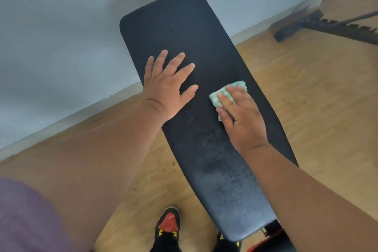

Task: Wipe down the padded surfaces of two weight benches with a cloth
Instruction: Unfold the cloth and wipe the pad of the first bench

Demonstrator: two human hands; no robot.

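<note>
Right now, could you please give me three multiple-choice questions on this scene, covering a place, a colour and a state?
1. Where is the cloth?
A. on the floor
B. on the bench pad
C. on the shoe

2. What colour is the cloth?
A. green and white
B. red
C. black

3. How is the left hand?
A. curled in a fist
B. gripping the cloth
C. flat, fingers spread

Answers: 1 B, the right hand presses it to the pad; 2 A, its checks show; 3 C, the palm lies on the pad.

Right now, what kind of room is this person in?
Probably a small gym or a home workout room. A long black padded bench is being wiped with a green cloth, a second bench frame stands by the wall, and the floor is wood.
</note>
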